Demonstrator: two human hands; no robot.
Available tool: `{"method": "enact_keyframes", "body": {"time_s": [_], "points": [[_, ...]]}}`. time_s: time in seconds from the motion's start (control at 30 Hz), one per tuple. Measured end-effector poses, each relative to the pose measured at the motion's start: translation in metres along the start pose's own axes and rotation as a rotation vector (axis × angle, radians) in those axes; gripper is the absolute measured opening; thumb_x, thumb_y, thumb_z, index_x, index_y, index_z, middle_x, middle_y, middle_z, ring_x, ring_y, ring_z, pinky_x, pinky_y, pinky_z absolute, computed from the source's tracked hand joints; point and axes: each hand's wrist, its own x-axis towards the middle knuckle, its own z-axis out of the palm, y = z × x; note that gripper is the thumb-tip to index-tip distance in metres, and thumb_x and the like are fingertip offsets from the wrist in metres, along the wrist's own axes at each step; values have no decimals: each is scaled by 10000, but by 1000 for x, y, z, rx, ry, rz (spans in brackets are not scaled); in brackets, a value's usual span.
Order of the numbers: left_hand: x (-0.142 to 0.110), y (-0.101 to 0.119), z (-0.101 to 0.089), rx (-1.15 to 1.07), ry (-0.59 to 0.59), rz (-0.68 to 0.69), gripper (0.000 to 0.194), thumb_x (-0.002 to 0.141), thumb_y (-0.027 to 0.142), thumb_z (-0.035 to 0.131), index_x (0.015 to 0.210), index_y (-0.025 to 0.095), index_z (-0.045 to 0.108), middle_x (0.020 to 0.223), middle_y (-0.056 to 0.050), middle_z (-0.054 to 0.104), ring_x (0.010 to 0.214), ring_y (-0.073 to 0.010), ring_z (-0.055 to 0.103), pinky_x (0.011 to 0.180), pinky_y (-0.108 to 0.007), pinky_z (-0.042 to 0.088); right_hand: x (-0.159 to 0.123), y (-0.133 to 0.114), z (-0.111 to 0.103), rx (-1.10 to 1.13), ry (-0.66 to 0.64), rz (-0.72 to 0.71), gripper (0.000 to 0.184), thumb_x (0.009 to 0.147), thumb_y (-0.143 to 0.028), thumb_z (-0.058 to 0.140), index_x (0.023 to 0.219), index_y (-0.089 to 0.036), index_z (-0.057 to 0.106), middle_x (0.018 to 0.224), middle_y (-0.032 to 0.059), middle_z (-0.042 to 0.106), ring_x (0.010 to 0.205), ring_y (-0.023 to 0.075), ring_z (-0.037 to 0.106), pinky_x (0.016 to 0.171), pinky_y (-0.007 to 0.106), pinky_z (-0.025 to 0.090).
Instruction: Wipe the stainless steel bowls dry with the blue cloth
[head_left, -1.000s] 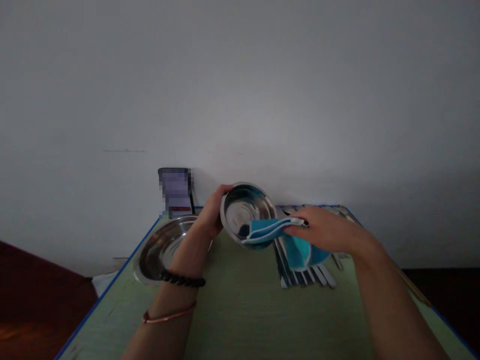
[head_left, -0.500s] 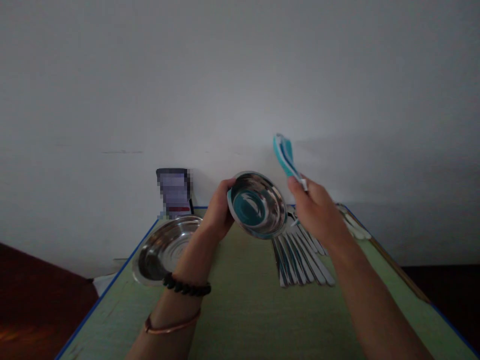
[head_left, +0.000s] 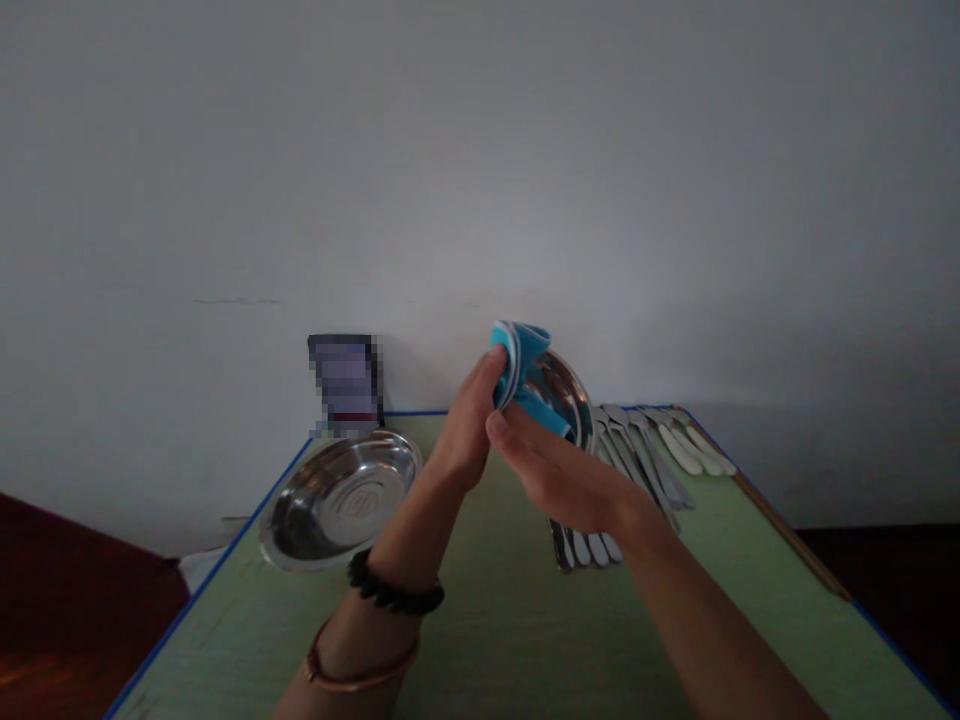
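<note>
A shiny steel bowl [head_left: 576, 392] is held up above the table, tilted, with its inside partly hidden. My left hand [head_left: 466, 420] grips the bowl's left side, its thumb over a fold of blue cloth [head_left: 517, 360] with white edging. My right hand [head_left: 559, 470] presses that cloth against the bowl's inside; its fingers are partly hidden behind the cloth and rim. Below and behind my right hand lie rows of steel cutlery [head_left: 637, 450], some of it covered by the hand.
A second, wider steel bowl [head_left: 341, 510] stands on the left of the green table [head_left: 495, 620]. Behind it a dark-framed device with a blurred screen [head_left: 345, 385] leans on the wall. Several white-handled utensils [head_left: 694, 450] lie at the back right.
My right hand has brought the cloth down and left from above the cutlery into the bowl. The bowl has shifted slightly right and turned, and my left thumb now lies over the cloth.
</note>
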Motion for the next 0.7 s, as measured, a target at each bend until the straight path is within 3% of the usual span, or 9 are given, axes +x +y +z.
{"method": "enact_keyframes", "body": {"time_s": [0.07, 0.17, 0.27, 0.4, 0.5, 0.57, 0.63, 0.7], "points": [[2, 3, -1, -7, 74, -41, 175, 770, 341, 552, 756, 214, 672, 882, -18, 695, 1070, -230, 537, 984, -332, 358, -2, -3, -1, -39, -52, 10, 585, 909, -487, 214, 1418, -207, 152, 1483, 36, 209, 1367, 156, 105, 1126, 379, 98], [8, 2, -6, -75, 149, -168, 241, 776, 369, 523, 712, 180, 658, 746, -36, 694, 932, -241, 609, 878, -378, 453, -6, -8, -4, -120, -107, 40, 578, 912, -489, 182, 1371, -153, 288, 1417, 90, 351, 1322, 171, 268, 1103, 372, 202], [14, -1, -14, -134, 186, -174, 269, 749, 407, 547, 692, 163, 646, 648, -27, 673, 813, -220, 642, 790, -359, 499, -9, -14, -8, -217, -106, 58, 556, 919, -476, 156, 1279, -154, 432, 1300, 95, 502, 1231, 186, 415, 1052, 382, 300], [17, 0, -22, -180, 164, -154, 298, 734, 432, 551, 716, 151, 647, 664, -28, 674, 790, -214, 648, 753, -339, 513, -14, -19, -11, -394, -99, 125, 563, 926, -453, 123, 1189, -189, 544, 1247, 62, 560, 1244, 212, 399, 1069, 430, 249], [15, 0, -21, -99, 109, -45, 331, 752, 437, 527, 846, 149, 660, 806, -47, 696, 875, -236, 631, 773, -354, 506, -16, -19, -10, -585, -39, 247, 577, 926, -434, 145, 1096, -146, 616, 1177, 111, 602, 1240, 262, 397, 1065, 486, 214], [12, -1, -18, 2, 75, 51, 320, 757, 419, 535, 914, 168, 656, 896, -46, 693, 961, -241, 599, 820, -355, 485, -15, -17, -10, -676, -21, 292, 533, 928, -374, 191, 992, -115, 652, 1079, 146, 637, 1155, 275, 478, 1027, 486, 275], [10, -3, -14, 86, 32, 117, 301, 766, 406, 534, 939, 191, 654, 949, -38, 684, 1004, -237, 575, 856, -354, 463, -15, -14, -11, -696, -18, 283, 449, 915, -292, 244, 923, -104, 652, 1014, 154, 640, 1056, 262, 539, 974, 459, 348], [9, -5, -13, 125, 6, 157, 295, 778, 408, 520, 942, 203, 652, 963, -33, 678, 996, -231, 572, 866, -353, 451, -13, -9, -13, -631, 31, 244, 369, 891, -222, 281, 984, -96, 615, 1064, 152, 602, 1044, 237, 536, 954, 423, 380]]}}
